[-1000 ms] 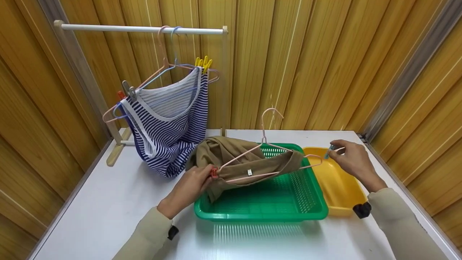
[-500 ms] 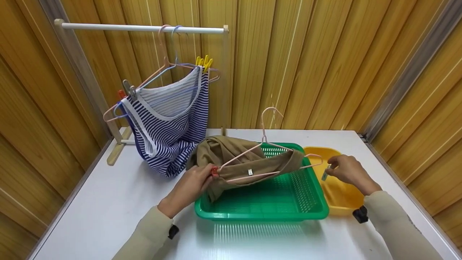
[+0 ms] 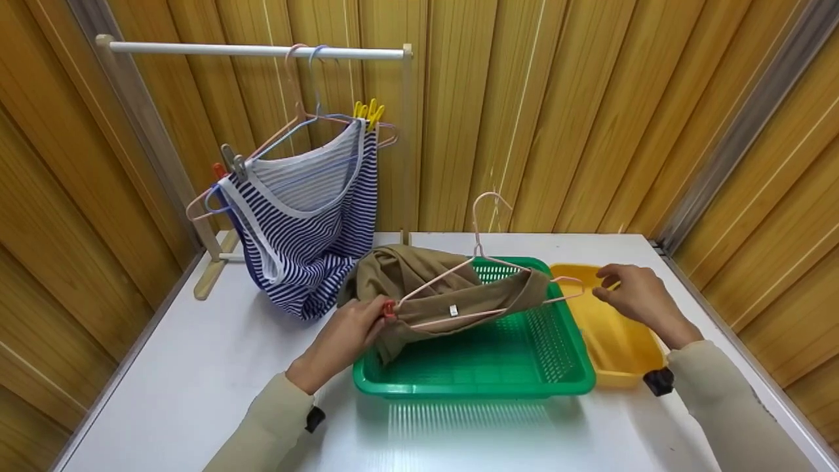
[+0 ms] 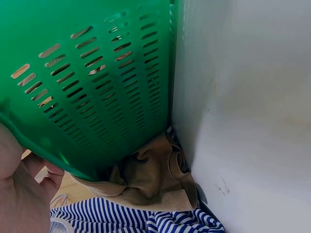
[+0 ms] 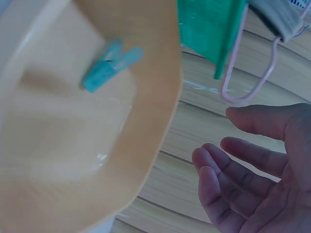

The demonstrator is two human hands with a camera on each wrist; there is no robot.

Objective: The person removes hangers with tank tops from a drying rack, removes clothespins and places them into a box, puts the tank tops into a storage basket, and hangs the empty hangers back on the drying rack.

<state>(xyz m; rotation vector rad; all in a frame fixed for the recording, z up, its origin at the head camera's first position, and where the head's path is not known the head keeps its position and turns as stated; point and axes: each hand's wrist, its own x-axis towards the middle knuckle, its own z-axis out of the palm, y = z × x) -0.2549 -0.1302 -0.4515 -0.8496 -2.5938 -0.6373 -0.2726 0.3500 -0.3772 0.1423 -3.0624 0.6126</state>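
Observation:
My left hand [image 3: 346,335] pinches a red clip [image 3: 389,309] at the left end of a pink hanger [image 3: 436,282]. Brown cloth [image 3: 419,269] with a small white label is draped round the hanger over the green basket [image 3: 472,393]. My right hand [image 3: 642,298] is held above the yellow tray [image 3: 616,379], holding nothing, thumb and fingers apart. In the right wrist view a blue-green clip [image 5: 104,73] lies inside the tray. The left wrist view shows part of my left hand [image 4: 22,189] by the basket's rim; its fingertips are mostly hidden.
At the left stands a rack with a white rail [image 3: 255,50]. A striped garment [image 3: 308,242] hangs there on hangers, with yellow clips [image 3: 374,115] and grey clips [image 3: 234,161] at its shoulders. Wood-patterned walls enclose the white table [image 3: 216,367].
My right hand has let go of the blue-green clip, which it held over the tray before. That hand dipped, then came up a little. The left hand has kept its place.

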